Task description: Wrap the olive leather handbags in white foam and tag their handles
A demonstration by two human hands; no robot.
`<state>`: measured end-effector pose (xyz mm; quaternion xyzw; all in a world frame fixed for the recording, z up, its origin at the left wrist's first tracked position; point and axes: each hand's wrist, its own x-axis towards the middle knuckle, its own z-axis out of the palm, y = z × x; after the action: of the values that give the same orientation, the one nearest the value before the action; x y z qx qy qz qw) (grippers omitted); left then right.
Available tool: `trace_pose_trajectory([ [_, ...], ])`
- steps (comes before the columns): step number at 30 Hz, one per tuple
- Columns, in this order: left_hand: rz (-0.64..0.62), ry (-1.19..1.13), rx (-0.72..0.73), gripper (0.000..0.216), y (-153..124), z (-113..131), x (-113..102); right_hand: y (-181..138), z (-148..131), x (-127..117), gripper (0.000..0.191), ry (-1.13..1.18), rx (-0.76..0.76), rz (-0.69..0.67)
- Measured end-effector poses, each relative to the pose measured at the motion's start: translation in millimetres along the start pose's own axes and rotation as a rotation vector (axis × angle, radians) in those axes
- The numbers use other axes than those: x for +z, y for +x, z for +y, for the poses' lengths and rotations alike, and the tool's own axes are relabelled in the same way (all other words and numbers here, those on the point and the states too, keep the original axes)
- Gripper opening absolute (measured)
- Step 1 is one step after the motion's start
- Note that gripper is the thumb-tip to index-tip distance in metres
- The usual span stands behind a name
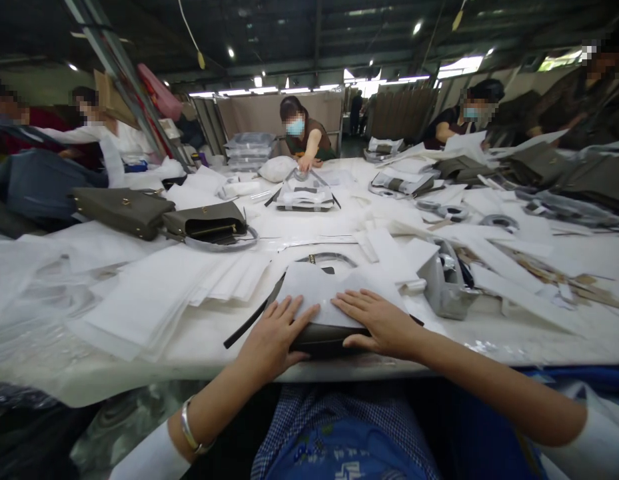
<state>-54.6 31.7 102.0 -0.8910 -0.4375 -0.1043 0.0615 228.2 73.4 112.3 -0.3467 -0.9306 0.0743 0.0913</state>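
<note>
Two hands (pixel 269 337) (pixel 376 323) touch a sheet (pixel 316 287) at a cluttered table (pixel 352 215), strip lights (pixel 294 90) beyond

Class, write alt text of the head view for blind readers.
Left hand and right hand rest on a white sheet over a dark bag on a white table. Opposite, a person reaches to a wrapped bag; loose sheets lie left.
</note>
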Motion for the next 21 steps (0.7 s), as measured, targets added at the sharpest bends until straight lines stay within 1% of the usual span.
trace_pose_trajectory([
  [2,-0.005,0.01,-0.005,0.087,0.1,-0.7,4.9,1.6,0.2,6.1,0.073,-0.021,0.005,0.025],
  [3,0.005,0.026,-0.006,0.079,-1.4,-0.6,9.7,1.3,0.5,11.8,0.07,-0.031,0.0,0.033],
  [5,0.069,0.072,0.01,0.064,-7.9,1.4,23.6,-2.2,1.0,28.4,0.066,-0.056,-0.017,0.043],
  [8,0.202,0.108,0.02,0.056,-21.8,8.7,45.8,-11.8,0.8,57.0,0.075,-0.089,-0.014,0.077],
  [9,0.22,0.102,0.005,0.057,-26.0,11.7,50.4,-14.8,0.4,64.4,0.079,-0.087,-0.007,0.086],
  [11,0.196,0.072,-0.037,0.059,-31.2,17.5,52.2,-18.6,-0.3,72.6,0.086,-0.064,0.001,0.087],
  [13,0.135,0.037,-0.053,0.058,-31.1,21.5,45.7,-19.5,-0.8,72.0,0.086,-0.03,-0.003,0.073],
  [16,0.07,-0.002,-0.04,0.043,-22.4,21.9,30.3,-17.7,-0.3,61.5,0.073,0.016,-0.013,0.043],
  [18,0.062,-0.025,-0.025,0.034,-14.4,18.4,23.3,-15.8,0.4,53.1,0.067,0.054,-0.02,0.014],
  [21,0.11,-0.041,0.023,0.032,-7.9,11.3,23.8,-11.7,0.6,43.2,0.057,0.12,-0.004,-0.018],
])
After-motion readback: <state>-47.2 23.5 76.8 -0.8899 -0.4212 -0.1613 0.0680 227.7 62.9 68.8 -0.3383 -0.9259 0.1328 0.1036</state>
